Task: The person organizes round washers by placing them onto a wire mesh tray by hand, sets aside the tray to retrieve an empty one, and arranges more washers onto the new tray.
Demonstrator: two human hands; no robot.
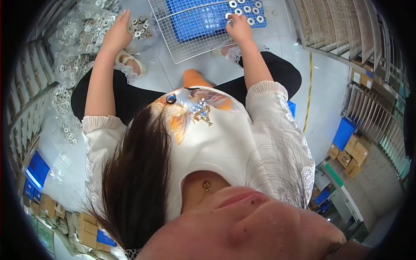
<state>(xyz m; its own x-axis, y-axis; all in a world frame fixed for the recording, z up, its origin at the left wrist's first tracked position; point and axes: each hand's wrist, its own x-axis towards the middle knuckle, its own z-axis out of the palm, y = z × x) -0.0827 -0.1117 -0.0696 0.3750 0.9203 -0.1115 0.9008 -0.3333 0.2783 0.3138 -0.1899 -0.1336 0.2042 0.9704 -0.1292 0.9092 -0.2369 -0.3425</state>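
Note:
My left hand (118,34) is over the floor at the upper left, fingers stretched forward, beside a small heap of metal washers (141,28). Nothing shows in its grasp. At the wire mesh rack (173,45), my right hand (239,29) has its fingers bent together at a pale ring-shaped washer (228,16) and appears to pinch it. Several more washers (247,9) lie spread on the mesh, just beyond that hand. A blue sheet or tray (190,26) shows beneath the mesh.
Clear plastic bags of washers (71,37) cover the floor on the left. Stacked slatted racks (333,26) stand on the right, more on the left. An orange stool (195,79) shows between my legs. Cardboard boxes (359,149) and blue bins (343,133) lie behind.

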